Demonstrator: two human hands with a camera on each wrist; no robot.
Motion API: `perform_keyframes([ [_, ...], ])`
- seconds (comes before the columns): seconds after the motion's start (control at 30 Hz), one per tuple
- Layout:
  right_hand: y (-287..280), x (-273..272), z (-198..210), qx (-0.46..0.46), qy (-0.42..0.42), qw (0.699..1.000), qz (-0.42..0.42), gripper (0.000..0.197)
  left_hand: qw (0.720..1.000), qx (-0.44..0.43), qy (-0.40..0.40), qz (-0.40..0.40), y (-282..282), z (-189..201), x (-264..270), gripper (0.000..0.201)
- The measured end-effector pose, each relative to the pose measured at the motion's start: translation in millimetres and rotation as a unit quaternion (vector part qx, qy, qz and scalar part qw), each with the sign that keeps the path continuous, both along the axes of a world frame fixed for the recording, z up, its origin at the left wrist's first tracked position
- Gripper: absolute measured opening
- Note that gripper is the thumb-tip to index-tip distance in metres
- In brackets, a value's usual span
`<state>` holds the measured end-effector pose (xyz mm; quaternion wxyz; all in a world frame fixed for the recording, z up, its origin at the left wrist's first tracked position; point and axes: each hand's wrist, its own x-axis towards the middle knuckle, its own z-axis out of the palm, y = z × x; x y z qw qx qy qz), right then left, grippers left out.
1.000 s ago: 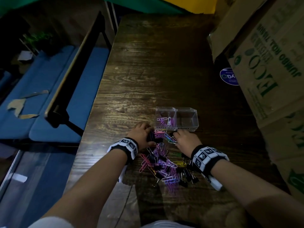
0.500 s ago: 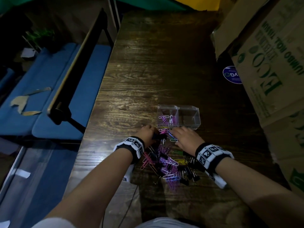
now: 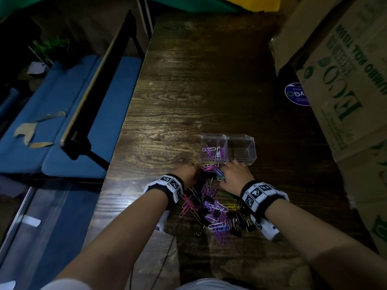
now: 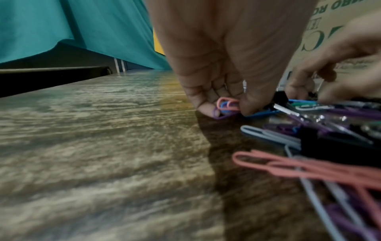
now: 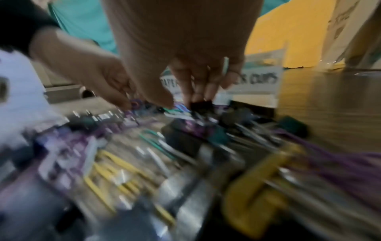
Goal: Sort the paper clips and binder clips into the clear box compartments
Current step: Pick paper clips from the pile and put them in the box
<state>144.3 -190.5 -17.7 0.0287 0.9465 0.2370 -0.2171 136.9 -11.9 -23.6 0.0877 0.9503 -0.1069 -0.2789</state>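
Near the front wall of the clear box (image 3: pixel 228 162), at the far end of the mixed heap (image 3: pixel 215 208), both hands are down among the clips, so I read this as the picking step. My left hand (image 3: pixel 188 174) has its thumb and fingertips (image 4: pixel 206 108) closed on a small bunch of paper clips (image 4: pixel 227 106), pink, blue and purple, just off the wooden table (image 3: pixel 188 80). My right hand (image 3: pixel 235 174) reaches into the heap beside it; its wrist view is smeared, but the fingers seem to pinch a black binder clip (image 5: pixel 201 104), though I would not swear to it.

The box's left compartment (image 3: pixel 213 149) already holds a few paper clips; the right compartment (image 3: pixel 241 149) looks bare. Next, I judge, the left hand must lift its bunch over the near wall into the left compartment without dragging tangled neighbours along, and the right should carry its clip to the right side.
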Motion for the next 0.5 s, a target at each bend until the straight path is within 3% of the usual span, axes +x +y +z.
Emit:
perform_keyframes([
  [0.13,11.0,3.6,2.1,-0.005,0.031,0.999,-0.027,0.045,1.000,0.004,-0.009,-0.002,0.2,-0.2,-0.7,0.038],
  [0.27,16.6,6.6,2.3,-0.007,0.053,0.998,-0.039,0.029,1.000,-0.012,0.001,0.005,2.0,-0.8,-0.2,0.041],
  [0.5,17.2,4.2,3.8,0.007,0.078,0.996,-0.046,0.028,0.994,-0.065,0.027,0.078,13.4,-4.5,-3.2,0.034],
])
